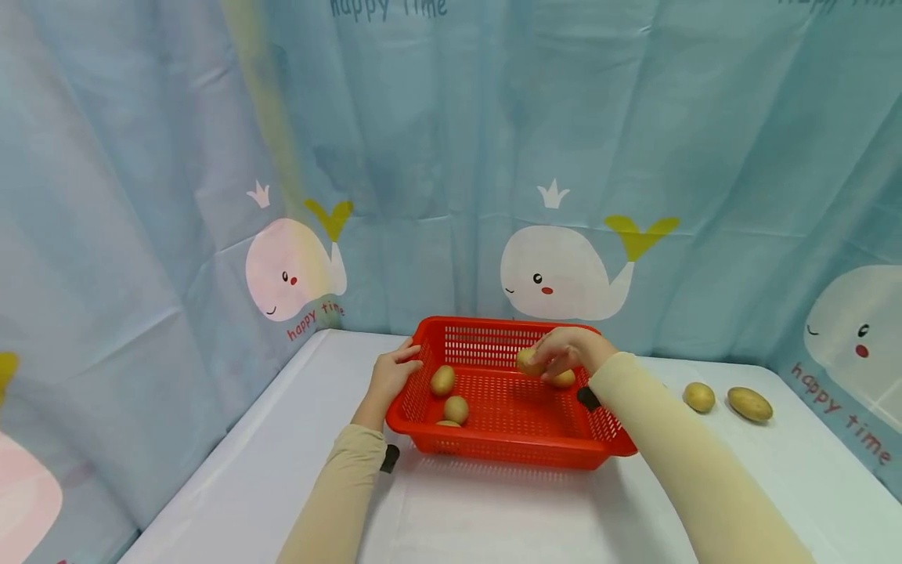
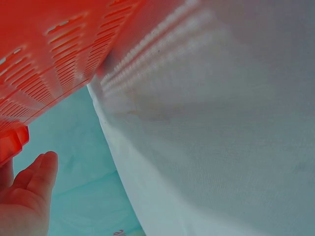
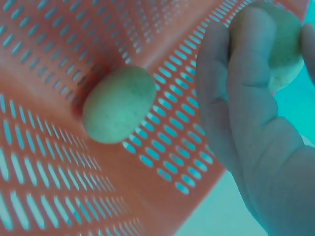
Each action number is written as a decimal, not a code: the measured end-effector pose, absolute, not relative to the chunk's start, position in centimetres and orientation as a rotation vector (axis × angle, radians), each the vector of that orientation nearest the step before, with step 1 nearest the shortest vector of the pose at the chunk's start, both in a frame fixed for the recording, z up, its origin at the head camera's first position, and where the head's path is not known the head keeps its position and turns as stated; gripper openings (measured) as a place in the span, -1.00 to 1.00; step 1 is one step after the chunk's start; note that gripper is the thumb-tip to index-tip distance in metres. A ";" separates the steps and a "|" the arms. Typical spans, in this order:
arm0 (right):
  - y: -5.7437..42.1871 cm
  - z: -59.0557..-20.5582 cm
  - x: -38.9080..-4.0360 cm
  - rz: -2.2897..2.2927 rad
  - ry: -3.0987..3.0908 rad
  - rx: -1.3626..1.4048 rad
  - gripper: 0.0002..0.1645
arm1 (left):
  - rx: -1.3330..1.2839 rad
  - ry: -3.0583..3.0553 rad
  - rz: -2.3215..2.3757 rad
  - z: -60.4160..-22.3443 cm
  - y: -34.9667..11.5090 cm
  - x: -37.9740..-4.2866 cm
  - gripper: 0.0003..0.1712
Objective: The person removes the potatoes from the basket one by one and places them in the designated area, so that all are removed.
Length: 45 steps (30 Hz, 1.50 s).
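Observation:
A red perforated plastic basket (image 1: pixel 507 450) stands on the white table, with several potatoes in it. At its left rim is my left hand (image 1: pixel 391 376); in the left wrist view its fingers (image 2: pixel 42 177) look fairly straight beside the rim. Above the basket's right half, my right hand (image 1: pixel 572 348) pinches a potato (image 1: pixel 525 362) between fingers and thumb. Below that hand, another potato (image 1: pixel 564 379) lies in the basket, also seen as a whole potato (image 3: pixel 119 104) in the right wrist view. On the left side lie a potato (image 1: pixel 442 381) and a rounder potato (image 1: pixel 456 410).
Right of the basket, a round potato (image 1: pixel 699 396) and a longer potato (image 1: pixel 750 404) lie on the white table (image 1: pixel 486 517). A blue curtain (image 1: pixel 451 157) with whale prints hangs behind and along the left. My right sleeve (image 1: pixel 690 462) covers part of the table.

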State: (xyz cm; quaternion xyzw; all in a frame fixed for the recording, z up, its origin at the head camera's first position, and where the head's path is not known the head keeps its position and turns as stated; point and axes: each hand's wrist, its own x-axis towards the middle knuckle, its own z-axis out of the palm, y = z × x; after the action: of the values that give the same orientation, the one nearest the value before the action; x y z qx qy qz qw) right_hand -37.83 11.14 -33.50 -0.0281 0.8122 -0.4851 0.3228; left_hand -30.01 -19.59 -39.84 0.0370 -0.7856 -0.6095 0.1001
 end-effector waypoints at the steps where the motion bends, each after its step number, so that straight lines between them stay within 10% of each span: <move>1: 11.3 -33.3 -37.8 -1.284 2.124 -0.061 -0.48 | 0.110 -2.325 -1.804 -39.8 -19.6 -30.0 -0.53; 45: 24.5 -28.8 -32.5 -1.478 2.133 -0.267 -0.21 | 0.104 -2.386 -1.695 -39.4 -19.7 -30.2 -0.54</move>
State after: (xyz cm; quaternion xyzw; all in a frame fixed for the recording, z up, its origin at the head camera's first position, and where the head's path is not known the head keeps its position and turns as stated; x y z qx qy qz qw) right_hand -32.49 24.55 -28.77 -0.0987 0.7888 -0.5464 0.2634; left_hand -30.18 -19.67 -39.45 0.0351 -0.8101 -0.5756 0.1062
